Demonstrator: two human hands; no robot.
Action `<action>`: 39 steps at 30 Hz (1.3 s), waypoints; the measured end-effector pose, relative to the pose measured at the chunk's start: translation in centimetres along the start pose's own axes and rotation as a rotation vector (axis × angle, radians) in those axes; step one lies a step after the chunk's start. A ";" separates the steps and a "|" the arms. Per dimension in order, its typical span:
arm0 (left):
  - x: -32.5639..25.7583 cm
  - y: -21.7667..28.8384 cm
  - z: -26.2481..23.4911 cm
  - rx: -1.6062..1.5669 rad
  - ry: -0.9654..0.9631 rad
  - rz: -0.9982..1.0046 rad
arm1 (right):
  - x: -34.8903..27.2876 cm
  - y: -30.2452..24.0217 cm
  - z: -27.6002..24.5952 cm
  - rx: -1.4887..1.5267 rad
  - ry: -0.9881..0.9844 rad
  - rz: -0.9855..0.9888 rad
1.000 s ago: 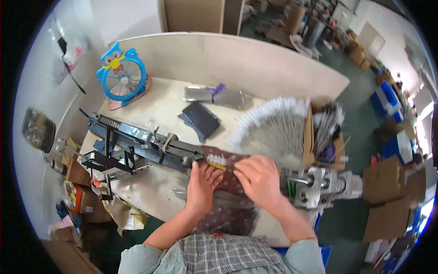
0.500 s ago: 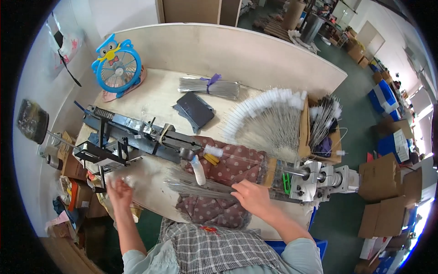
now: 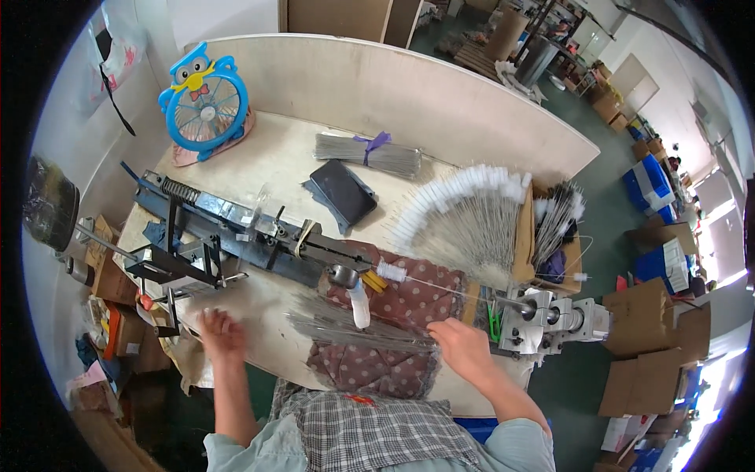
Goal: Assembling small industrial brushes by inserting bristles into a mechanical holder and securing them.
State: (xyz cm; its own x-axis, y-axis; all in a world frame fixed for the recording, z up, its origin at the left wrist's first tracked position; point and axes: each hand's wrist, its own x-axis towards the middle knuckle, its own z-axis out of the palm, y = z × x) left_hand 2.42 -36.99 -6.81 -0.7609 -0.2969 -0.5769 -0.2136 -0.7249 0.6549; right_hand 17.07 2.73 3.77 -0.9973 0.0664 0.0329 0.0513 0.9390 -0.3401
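My right hand (image 3: pixel 462 346) is closed, its fingertips pinched at the right end of a loose sheaf of thin metal wires (image 3: pixel 346 324). One wire appears to be between the fingers. My left hand (image 3: pixel 224 337) hovers near the table's front left edge, below the machine's black frame (image 3: pixel 177 266); motion smears its curled fingers. A white-bristled wire brush (image 3: pixel 391 271) sits at the end of the long metal rail (image 3: pixel 252 228), its stem running right toward the silver spindle unit (image 3: pixel 550 321). Beside it stands a lever with a white-wrapped handle (image 3: pixel 359 305). Polka-dot padded cloth (image 3: pixel 373 370) lies beneath the wires.
Many white-tipped brushes (image 3: pixel 464 208) fan out beside a cardboard box (image 3: pixel 525 236). Toward the back are a purple-tied wire bundle (image 3: pixel 370 153), a dark phone (image 3: pixel 344 191) and a blue owl-shaped fan (image 3: pixel 206 110). A low partition (image 3: pixel 425 86) borders the table.
My right hand has shifted a little rightward along the wires. My left hand stays near the black frame, its fingers slightly changed. The whole view has shifted slightly.
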 end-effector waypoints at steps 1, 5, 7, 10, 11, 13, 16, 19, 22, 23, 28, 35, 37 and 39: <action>-0.8 -2.0 0.7 -0.022 -0.095 -0.071 | 0.0 0.1 -0.3 -0.001 0.013 -0.006; -9.3 -7.4 9.8 0.165 -0.497 -0.296 | -1.0 1.9 0.5 0.005 -0.008 -0.066; -10.1 -9.9 12.2 0.409 -0.785 -0.308 | -1.2 1.6 0.9 -0.057 0.017 -0.115; -15.7 -10.5 17.5 0.551 -0.406 -0.366 | -1.2 1.0 0.5 -0.091 -0.048 -0.056; -16.8 -9.9 18.7 0.547 -0.413 -0.358 | -0.7 1.3 0.6 -0.095 -0.039 -0.060; -19.2 -7.2 19.9 0.298 -0.520 -0.669 | -0.6 0.7 1.2 -0.113 -0.026 0.008; -15.7 -2.0 19.6 -0.245 -0.630 -1.051 | -0.7 0.4 -0.1 -0.126 -0.042 0.014; -15.6 -1.7 16.4 0.131 -0.568 -0.625 | -0.2 -0.4 -4.4 -0.213 -0.054 -0.050; -15.6 -2.4 14.8 0.380 -0.861 -0.670 | -0.3 1.5 -9.4 -0.238 0.136 -0.025; -16.1 -2.9 14.9 0.619 -0.987 -0.736 | -0.1 2.2 -10.4 -0.180 0.243 -0.005; -18.0 -10.1 21.0 0.909 -1.676 0.560 | 1.6 3.4 -11.6 0.112 0.414 0.225; -16.7 -20.0 24.8 1.180 -1.530 1.321 | 4.0 5.0 -7.3 0.225 0.403 0.087; -16.3 -20.4 25.0 1.240 -1.486 1.370 | 4.1 5.3 -7.0 0.225 0.397 0.171; -15.7 -21.5 25.8 1.351 -1.451 1.382 | 4.4 5.4 -6.9 0.096 0.362 0.201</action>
State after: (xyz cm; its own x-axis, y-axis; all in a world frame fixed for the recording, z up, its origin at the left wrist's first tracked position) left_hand 3.14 -0.76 0.74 -0.3879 0.8055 0.4480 0.9012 0.2296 0.3676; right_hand 13.35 10.39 8.52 -0.8840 0.3755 0.2785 0.2211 0.8607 -0.4586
